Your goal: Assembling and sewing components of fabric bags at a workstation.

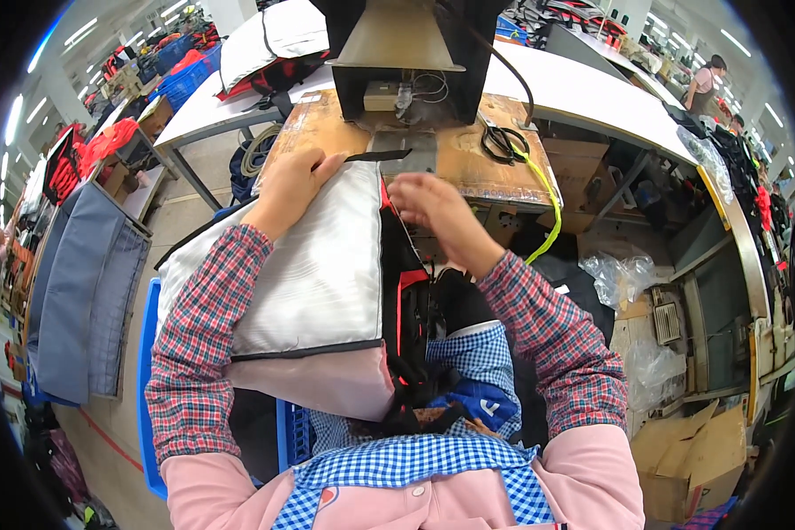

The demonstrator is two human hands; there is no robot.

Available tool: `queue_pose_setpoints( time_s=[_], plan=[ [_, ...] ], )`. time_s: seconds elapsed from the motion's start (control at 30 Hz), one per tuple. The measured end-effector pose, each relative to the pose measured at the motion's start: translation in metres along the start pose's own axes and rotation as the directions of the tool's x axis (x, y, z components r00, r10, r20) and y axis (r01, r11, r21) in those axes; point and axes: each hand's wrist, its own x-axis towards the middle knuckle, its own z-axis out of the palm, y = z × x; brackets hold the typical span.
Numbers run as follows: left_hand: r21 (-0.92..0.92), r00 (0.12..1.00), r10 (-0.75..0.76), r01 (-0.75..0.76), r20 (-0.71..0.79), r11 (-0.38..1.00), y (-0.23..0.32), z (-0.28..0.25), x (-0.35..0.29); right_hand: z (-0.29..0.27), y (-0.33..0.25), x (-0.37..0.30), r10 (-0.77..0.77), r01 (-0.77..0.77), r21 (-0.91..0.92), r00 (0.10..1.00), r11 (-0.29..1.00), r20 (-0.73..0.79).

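A large bag piece (314, 274) with a silver-white lining, black bound edges and red-and-black outer fabric lies across my lap. My left hand (296, 190) is closed on its upper edge, the thumb showing near the corner and the other fingers partly hidden. A black strap end (380, 156) sticks out from that corner onto the machine's metal plate (406, 146). Just right of the bag's side edge hovers my right hand (442, 212), its fingers slightly curled and apart with nothing visible in them. Beyond both hands stands a black machine (406, 71) with a metal front cover.
The machine sits on a worn wooden board (314, 124) between white tables (592, 84). A yellow cord (552, 208) and a black cable bundle (503, 144) hang at its right. A blue crate (155, 380) stands by my left side; a cardboard box (689, 459) lies lower right.
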Motion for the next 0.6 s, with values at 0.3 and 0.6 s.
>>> queue_pose_setpoints(
  time_s=[0.3, 0.6],
  plan=[
    [0.063, 0.991, 0.003, -0.012, 0.132, 0.998, -0.007, 0.027, 0.048, -0.037, -0.026, 0.069, -0.019, 0.010, -0.111, 0.996, 0.994, -0.082],
    [0.001, 0.988, 0.019, -0.020, 0.153, 1.000, -0.021, 0.043, 0.074, -0.049, -0.017, 0.106, 0.054, -0.061, -0.045, 0.989, 0.997, -0.141]
  ],
)
